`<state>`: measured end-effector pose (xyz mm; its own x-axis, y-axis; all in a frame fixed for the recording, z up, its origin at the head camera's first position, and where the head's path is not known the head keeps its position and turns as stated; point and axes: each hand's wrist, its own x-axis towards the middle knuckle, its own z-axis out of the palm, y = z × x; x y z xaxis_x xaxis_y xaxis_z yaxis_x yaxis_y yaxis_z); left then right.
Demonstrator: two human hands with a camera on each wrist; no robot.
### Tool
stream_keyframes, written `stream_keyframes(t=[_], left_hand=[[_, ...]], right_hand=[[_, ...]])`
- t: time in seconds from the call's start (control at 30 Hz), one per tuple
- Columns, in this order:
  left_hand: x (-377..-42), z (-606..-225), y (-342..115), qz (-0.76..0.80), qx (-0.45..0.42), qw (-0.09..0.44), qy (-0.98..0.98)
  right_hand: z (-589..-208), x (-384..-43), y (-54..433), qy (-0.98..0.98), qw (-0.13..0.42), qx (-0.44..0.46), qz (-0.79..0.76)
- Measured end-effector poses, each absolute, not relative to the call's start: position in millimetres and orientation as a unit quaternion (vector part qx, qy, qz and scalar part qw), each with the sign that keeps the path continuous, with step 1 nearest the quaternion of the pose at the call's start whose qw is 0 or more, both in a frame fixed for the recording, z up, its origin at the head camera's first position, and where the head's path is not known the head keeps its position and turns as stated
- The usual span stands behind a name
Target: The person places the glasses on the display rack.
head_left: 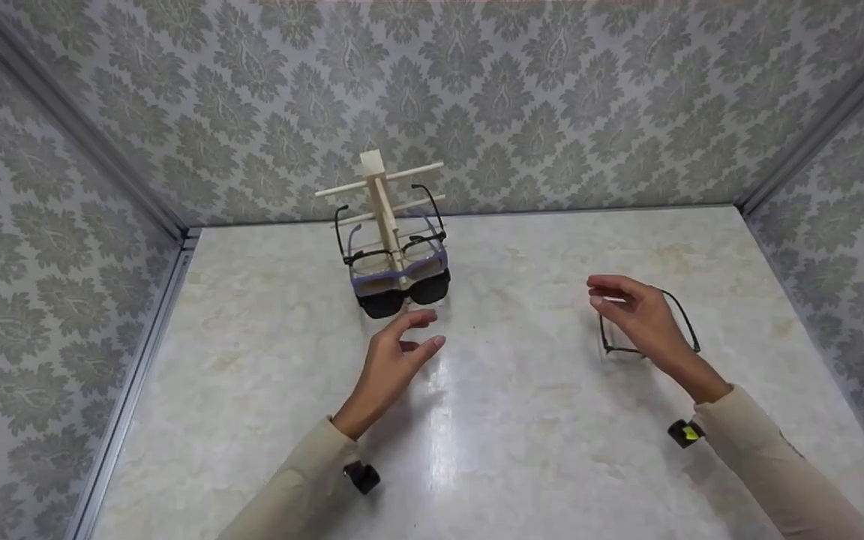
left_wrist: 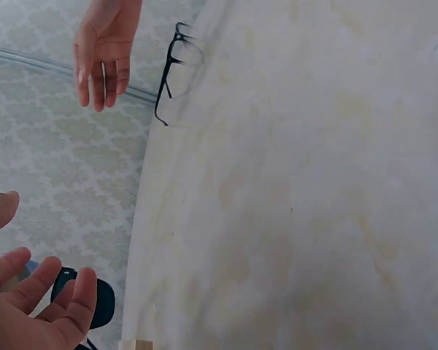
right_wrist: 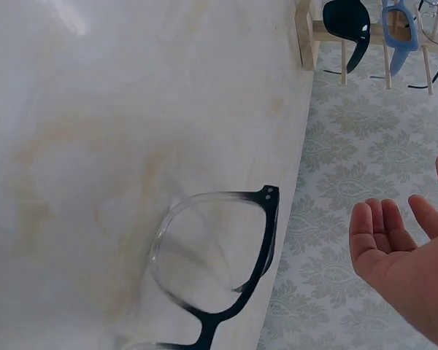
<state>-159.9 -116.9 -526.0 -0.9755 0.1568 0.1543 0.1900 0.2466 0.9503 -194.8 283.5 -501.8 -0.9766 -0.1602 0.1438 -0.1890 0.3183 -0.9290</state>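
My left hand hovers just in front of the wooden eyewear stand, fingers loosely bent and thumb apart, holding nothing. The stand carries dark sunglasses lowest, blue-purple framed glasses above them, and black-topped eyeglasses higher up. On the right, my right hand is over another pair of eyeglasses and covers part of them in the head view. Those eyeglasses, with a black upper rim fading to clear, lie on the table. The right fingers are relaxed and empty in the right wrist view.
A pale marbled table lies under everything. Patterned walls enclose it at the back and sides, with metal rails along the edges. The upper pegs of the stand stick out bare. A small black device sits at my left wrist.
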Motion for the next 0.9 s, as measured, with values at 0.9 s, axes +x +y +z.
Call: stream_keyframes(t=[0.9], left_hand=[[-172.7, -557.9, -56.6, -0.63, -0.142, -0.054, -0.762]], right_hand=[[-528.7, -158.8, 342.4, -0.85, 0.075, 0.059, 0.518]])
